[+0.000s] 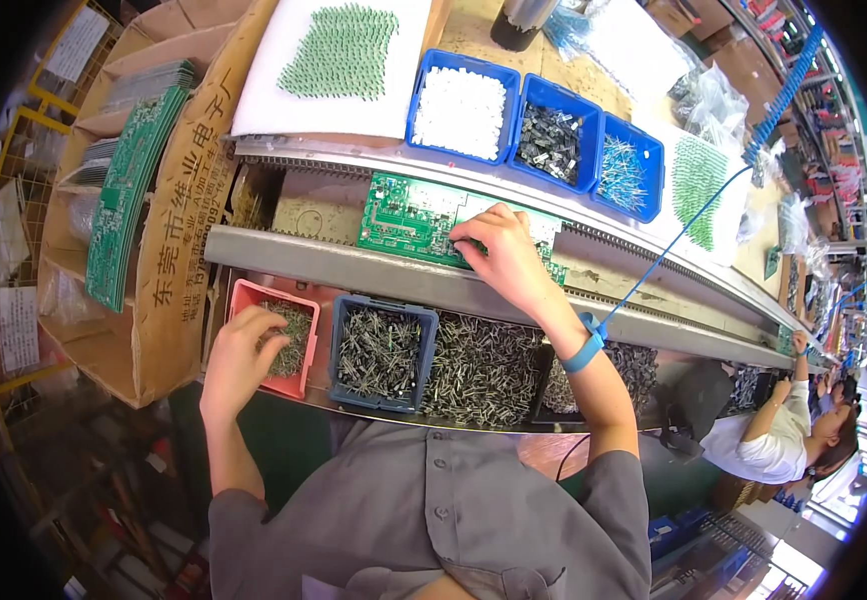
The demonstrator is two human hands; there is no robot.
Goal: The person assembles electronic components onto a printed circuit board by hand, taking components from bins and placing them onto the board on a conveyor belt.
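My right hand (509, 255) reaches over a green circuit board (404, 215) lying in the metal-railed track. Its thumb and fingers are pinched together at the board's surface; what they hold is too small to make out. A blue strap with a coiled cord circles that wrist. My left hand (239, 362) hovers at the left side of a pink bin (312, 375) filled with small metal-leaded parts. Its fingers are curled, with a gap between thumb and fingertips, and I see nothing between them.
A dark blue bin (379, 402) and trays of loose leaded parts (484, 365) line the near side. Beyond the track stand blue bins of white (460, 110), black (551, 140) and blue parts (624, 175). A cardboard box (189, 200) holds boards at left. A co-worker (779, 430) sits at right.
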